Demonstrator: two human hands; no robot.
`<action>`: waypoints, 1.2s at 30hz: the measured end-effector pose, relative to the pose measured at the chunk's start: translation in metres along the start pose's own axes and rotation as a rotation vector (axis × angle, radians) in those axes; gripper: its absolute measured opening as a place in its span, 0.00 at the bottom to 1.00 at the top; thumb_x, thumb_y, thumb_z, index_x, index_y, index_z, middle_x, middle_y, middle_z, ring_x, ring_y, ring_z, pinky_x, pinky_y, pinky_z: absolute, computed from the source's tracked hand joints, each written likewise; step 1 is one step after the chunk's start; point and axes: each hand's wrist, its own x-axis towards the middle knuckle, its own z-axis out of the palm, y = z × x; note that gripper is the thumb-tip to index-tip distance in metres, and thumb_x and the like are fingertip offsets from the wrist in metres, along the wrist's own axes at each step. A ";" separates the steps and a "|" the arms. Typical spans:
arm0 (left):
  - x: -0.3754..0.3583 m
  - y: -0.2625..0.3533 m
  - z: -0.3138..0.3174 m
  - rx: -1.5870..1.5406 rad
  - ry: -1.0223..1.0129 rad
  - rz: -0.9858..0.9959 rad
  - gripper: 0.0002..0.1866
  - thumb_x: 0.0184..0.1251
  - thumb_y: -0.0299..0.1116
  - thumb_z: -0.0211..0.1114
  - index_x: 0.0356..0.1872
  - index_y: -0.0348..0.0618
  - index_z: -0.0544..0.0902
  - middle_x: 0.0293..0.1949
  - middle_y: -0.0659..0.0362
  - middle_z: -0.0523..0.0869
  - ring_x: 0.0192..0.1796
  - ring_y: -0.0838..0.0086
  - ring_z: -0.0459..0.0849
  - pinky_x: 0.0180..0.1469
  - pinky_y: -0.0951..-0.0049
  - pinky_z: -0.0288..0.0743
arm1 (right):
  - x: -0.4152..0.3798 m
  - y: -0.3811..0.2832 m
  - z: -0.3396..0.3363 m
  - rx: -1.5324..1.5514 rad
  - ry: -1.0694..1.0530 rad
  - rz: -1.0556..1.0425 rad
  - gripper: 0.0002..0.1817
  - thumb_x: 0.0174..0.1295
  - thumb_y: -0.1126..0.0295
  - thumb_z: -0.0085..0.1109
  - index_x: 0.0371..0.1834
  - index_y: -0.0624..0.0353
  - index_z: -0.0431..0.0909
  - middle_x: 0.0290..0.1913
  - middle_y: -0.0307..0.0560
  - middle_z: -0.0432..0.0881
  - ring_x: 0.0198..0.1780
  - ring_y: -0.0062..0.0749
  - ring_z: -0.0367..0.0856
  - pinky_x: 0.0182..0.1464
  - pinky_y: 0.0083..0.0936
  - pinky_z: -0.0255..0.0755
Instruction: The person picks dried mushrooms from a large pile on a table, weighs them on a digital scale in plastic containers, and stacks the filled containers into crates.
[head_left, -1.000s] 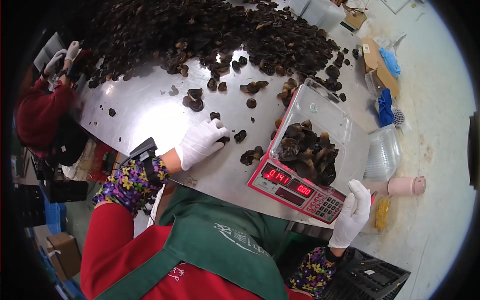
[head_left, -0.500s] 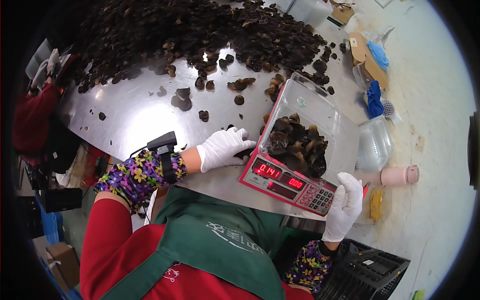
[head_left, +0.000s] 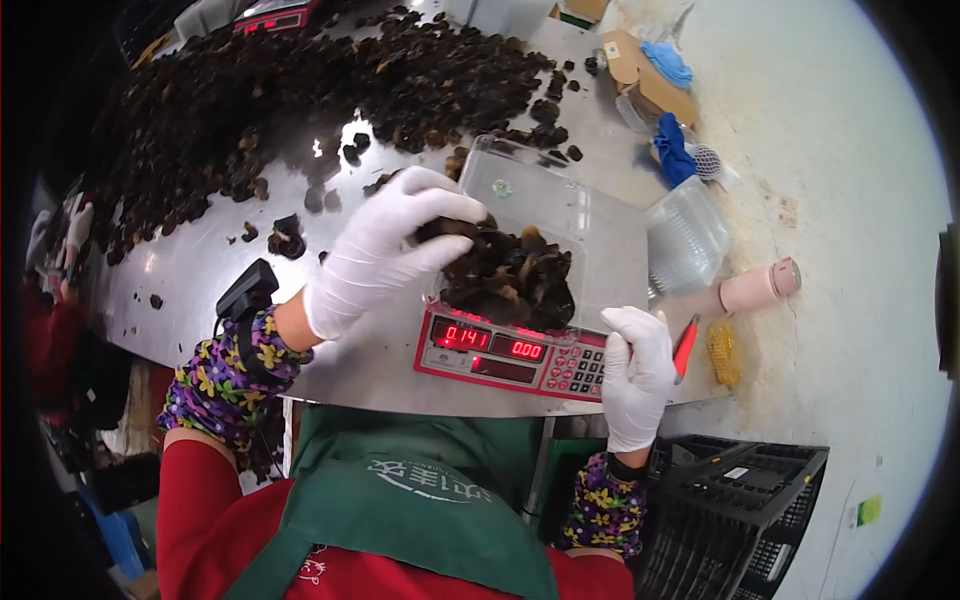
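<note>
My left hand (head_left: pixel 395 245), in a white glove, is closed on a dark brown piece of wood ear mushroom (head_left: pixel 447 230) at the left side of a clear plastic box (head_left: pixel 520 185). Inside the box lies a heap of wood ear (head_left: pixel 520 285). The box stands with its lid open on a red-edged digital scale (head_left: pixel 500 355), whose red display reads 0.141 and 0.00. At the scale's right front corner is my gloved right hand (head_left: pixel 638 380), fingers curled. A red tool (head_left: pixel 686 348) juts from behind that hand and seems gripped in it; its other end is hidden.
A large pile of wood ear (head_left: pixel 300 95) covers the far part of the metal table (head_left: pixel 350 375). On the right are clear plastic lids (head_left: pixel 688 238), a pink bottle (head_left: pixel 760 287), a yellow mesh bundle (head_left: pixel 722 355) and black crates (head_left: pixel 735 490). Another person's gloved hand (head_left: pixel 78 228) shows at far left.
My left hand has risen from the table beside the scale to the box's edge, with wood ear in its fingers. My right hand stays by the scale's corner. The view has shifted.
</note>
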 end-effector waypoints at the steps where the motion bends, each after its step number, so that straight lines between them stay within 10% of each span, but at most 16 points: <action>1: 0.009 0.007 0.008 0.035 -0.064 0.012 0.17 0.59 0.24 0.72 0.51 0.45 0.87 0.52 0.55 0.83 0.54 0.64 0.83 0.56 0.68 0.78 | 0.002 -0.003 0.002 0.011 -0.002 -0.018 0.11 0.65 0.77 0.62 0.49 0.54 0.84 0.47 0.43 0.86 0.56 0.40 0.82 0.72 0.49 0.62; 6: 0.026 0.004 0.041 0.271 -0.386 0.110 0.25 0.60 0.34 0.75 0.61 0.53 0.84 0.63 0.51 0.79 0.64 0.54 0.78 0.67 0.59 0.73 | -0.002 -0.004 -0.001 0.045 -0.005 0.008 0.11 0.66 0.76 0.62 0.49 0.52 0.84 0.46 0.41 0.85 0.55 0.40 0.82 0.72 0.50 0.62; 10: 0.011 -0.002 0.026 0.249 -0.159 0.155 0.24 0.61 0.30 0.73 0.61 0.50 0.84 0.66 0.49 0.78 0.66 0.55 0.77 0.69 0.59 0.72 | -0.013 0.011 -0.012 -0.013 -0.020 0.038 0.10 0.66 0.75 0.63 0.49 0.52 0.84 0.46 0.42 0.85 0.55 0.40 0.82 0.73 0.52 0.61; 14: -0.028 -0.040 -0.006 -0.003 -0.012 -0.269 0.21 0.63 0.30 0.72 0.58 0.48 0.85 0.60 0.50 0.82 0.58 0.55 0.83 0.61 0.58 0.78 | -0.014 0.021 -0.013 0.000 -0.017 0.064 0.10 0.66 0.76 0.62 0.48 0.53 0.84 0.46 0.42 0.85 0.54 0.40 0.82 0.72 0.52 0.62; 17: -0.060 -0.072 -0.011 0.477 -0.159 -0.248 0.23 0.62 0.34 0.74 0.59 0.49 0.84 0.58 0.49 0.82 0.57 0.51 0.84 0.57 0.58 0.80 | -0.005 0.021 -0.007 0.034 -0.021 0.054 0.10 0.65 0.76 0.62 0.48 0.53 0.85 0.46 0.43 0.85 0.54 0.40 0.82 0.72 0.51 0.62; 24: -0.108 -0.108 0.026 0.528 -0.398 -0.154 0.15 0.60 0.32 0.72 0.48 0.45 0.84 0.50 0.51 0.83 0.50 0.51 0.83 0.51 0.57 0.79 | 0.050 0.007 0.018 0.084 -0.109 -0.040 0.10 0.64 0.76 0.62 0.47 0.54 0.84 0.46 0.45 0.86 0.53 0.43 0.83 0.69 0.46 0.66; 36: -0.033 -0.020 -0.003 0.037 0.251 -0.043 0.09 0.66 0.22 0.64 0.44 0.45 0.86 0.38 0.54 0.85 0.43 0.57 0.84 0.45 0.64 0.79 | 0.119 0.009 0.107 0.035 -0.300 -0.266 0.06 0.61 0.67 0.66 0.38 0.54 0.83 0.48 0.47 0.85 0.54 0.49 0.79 0.60 0.42 0.69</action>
